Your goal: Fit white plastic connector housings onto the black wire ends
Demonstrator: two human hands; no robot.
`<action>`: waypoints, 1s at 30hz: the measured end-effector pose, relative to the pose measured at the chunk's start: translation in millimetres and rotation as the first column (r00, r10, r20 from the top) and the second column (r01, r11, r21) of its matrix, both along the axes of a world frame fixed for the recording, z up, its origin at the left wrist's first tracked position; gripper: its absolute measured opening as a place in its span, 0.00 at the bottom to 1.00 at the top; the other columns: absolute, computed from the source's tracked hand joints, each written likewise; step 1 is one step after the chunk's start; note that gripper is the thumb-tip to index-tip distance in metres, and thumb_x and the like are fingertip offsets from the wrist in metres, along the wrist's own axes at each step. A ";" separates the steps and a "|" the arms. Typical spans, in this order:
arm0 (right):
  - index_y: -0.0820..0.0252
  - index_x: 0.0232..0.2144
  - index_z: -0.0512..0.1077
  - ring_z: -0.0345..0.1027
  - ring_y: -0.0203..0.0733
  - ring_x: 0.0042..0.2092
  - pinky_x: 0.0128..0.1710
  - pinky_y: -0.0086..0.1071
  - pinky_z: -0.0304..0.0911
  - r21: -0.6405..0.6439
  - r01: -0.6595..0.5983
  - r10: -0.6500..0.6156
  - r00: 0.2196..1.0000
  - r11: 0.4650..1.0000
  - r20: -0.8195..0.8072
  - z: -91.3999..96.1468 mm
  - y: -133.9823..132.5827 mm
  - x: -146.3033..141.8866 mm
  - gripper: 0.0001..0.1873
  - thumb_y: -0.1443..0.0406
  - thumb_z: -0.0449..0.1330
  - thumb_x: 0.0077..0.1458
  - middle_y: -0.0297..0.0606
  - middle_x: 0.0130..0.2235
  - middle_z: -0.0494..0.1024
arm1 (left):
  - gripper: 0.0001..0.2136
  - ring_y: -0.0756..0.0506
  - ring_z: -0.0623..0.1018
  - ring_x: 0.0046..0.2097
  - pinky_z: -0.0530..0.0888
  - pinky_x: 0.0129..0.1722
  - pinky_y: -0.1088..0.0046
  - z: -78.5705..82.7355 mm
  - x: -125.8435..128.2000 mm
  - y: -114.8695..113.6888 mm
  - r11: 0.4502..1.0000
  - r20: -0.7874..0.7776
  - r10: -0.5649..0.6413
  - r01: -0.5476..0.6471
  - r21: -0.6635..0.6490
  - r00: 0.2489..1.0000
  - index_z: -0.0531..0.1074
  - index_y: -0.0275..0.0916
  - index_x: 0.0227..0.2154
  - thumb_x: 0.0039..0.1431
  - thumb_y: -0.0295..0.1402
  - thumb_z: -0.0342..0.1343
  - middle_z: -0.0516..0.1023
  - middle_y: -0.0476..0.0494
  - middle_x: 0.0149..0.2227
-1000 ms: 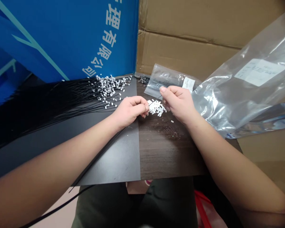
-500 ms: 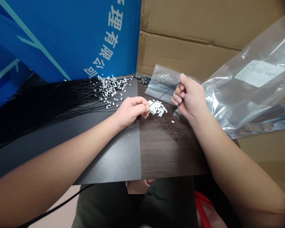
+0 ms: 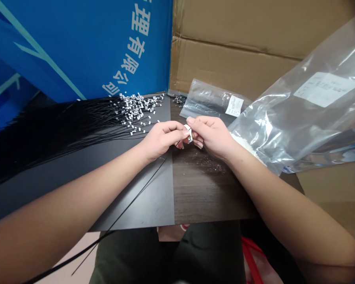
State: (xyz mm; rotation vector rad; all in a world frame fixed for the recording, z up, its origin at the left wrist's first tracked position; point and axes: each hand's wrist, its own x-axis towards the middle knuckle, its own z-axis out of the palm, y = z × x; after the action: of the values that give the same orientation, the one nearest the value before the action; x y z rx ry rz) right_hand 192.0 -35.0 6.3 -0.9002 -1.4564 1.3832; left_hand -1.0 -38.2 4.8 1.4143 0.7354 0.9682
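Note:
My left hand point(image 3: 167, 139) is closed in a pinch over the middle of the table, holding thin black wires point(image 3: 137, 196) that trail below it toward the lower left. Right against its fingertips, my right hand point(image 3: 211, 133) is closed with thumb and fingers together; what it pinches is hidden. Small white connector housings point(image 3: 190, 134) show in the gap between the hands, mostly covered by the fingers. A short dark line, like a wire end, crosses there.
Behind my left hand lies a large bundle of black wires point(image 3: 62, 122) with white connectors point(image 3: 136, 106) on their ends. A small labelled plastic bag point(image 3: 207, 100) and a large clear bag point(image 3: 290, 118) with white pieces lie right. Blue point(image 3: 85, 43) and brown cardboard point(image 3: 239, 27) panels stand behind.
My right hand has come down and left from above the small bag to meet my left hand. A thin wire now hangs toward the lower left. The left hand has hardly moved.

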 end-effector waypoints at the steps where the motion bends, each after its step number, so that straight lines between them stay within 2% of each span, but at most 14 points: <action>1: 0.56 0.20 0.68 0.56 0.30 0.18 0.19 0.31 0.49 0.001 -0.012 0.012 1.000 1.000 0.022 -0.4 -1.1 -1.5 0.31 0.42 0.70 0.61 0.28 0.17 0.67 | 0.08 0.50 0.77 0.30 0.75 0.34 0.72 0.0 0.3 -0.2 1.000 0.000 0.000 0.000 0.009 1.000 0.79 0.35 0.29 0.57 0.35 0.67 0.80 0.47 0.28; 4: 0.57 0.20 0.68 0.56 0.30 0.19 0.20 0.30 0.48 0.023 -0.027 0.025 0.996 0.999 0.082 2.0 -4.2 -5.3 0.32 0.40 0.69 0.60 0.29 0.19 0.70 | 0.07 0.50 0.77 0.30 0.75 0.35 0.71 0.0 0.7 -1.2 1.000 -0.007 0.006 -0.006 0.019 1.000 0.79 0.36 0.27 0.57 0.33 0.67 0.80 0.48 0.27; 10: 0.58 0.23 0.73 0.64 0.32 0.24 0.26 0.29 0.56 0.121 -0.081 0.062 0.986 0.989 0.152 9.3 -6.7 -4.9 0.30 0.41 0.68 0.61 0.28 0.19 0.69 | 0.06 0.50 0.77 0.29 0.75 0.34 0.72 0.7 0.9 -3.1 0.999 -0.021 0.042 -0.042 -0.003 0.999 0.78 0.35 0.26 0.56 0.31 0.65 0.80 0.47 0.26; 14: 0.58 0.22 0.73 0.64 0.32 0.25 0.28 0.30 0.58 0.133 -0.084 0.066 0.988 0.988 0.139 10.5 -7.0 -4.4 0.30 0.41 0.70 0.59 0.27 0.18 0.68 | 0.06 0.50 0.76 0.29 0.74 0.34 0.72 0.2 2.2 -2.8 0.998 -0.041 0.066 -0.065 0.016 0.997 0.78 0.36 0.25 0.56 0.30 0.64 0.79 0.48 0.25; 18: 0.58 0.20 0.72 0.61 0.31 0.23 0.26 0.30 0.56 0.135 -0.082 0.068 0.993 0.987 0.101 11.7 -6.9 -5.6 0.31 0.41 0.71 0.58 0.26 0.17 0.65 | 0.05 0.51 0.76 0.29 0.74 0.33 0.73 0.6 3.6 -3.1 0.996 -0.039 0.085 -0.084 0.022 0.996 0.77 0.36 0.24 0.54 0.30 0.64 0.79 0.48 0.25; 24: 0.57 0.18 0.68 0.55 0.30 0.21 0.22 0.31 0.48 0.122 0.036 -0.055 0.987 0.992 0.151 7.5 -2.2 -0.5 0.33 0.40 0.70 0.58 0.27 0.16 0.66 | 0.03 0.51 0.76 0.28 0.75 0.33 0.73 2.9 3.5 -3.6 0.996 -0.027 0.091 -0.091 0.008 0.995 0.78 0.36 0.26 0.52 0.29 0.63 0.79 0.49 0.25; 30: 0.56 0.19 0.67 0.54 0.31 0.20 0.21 0.32 0.49 0.079 0.097 -0.106 0.987 0.992 0.122 4.1 4.1 8.4 0.32 0.42 0.70 0.60 0.28 0.16 0.64 | 0.04 0.51 0.76 0.28 0.75 0.33 0.72 1.1 2.5 -2.3 0.996 -0.049 0.094 -0.093 0.016 0.994 0.78 0.37 0.27 0.54 0.31 0.64 0.80 0.49 0.26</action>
State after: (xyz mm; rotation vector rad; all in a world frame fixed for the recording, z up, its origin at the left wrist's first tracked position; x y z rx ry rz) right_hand 200.4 -30.9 10.4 -1.0159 -1.5238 1.2091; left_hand 1.5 -40.5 5.9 1.4302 0.8393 1.0154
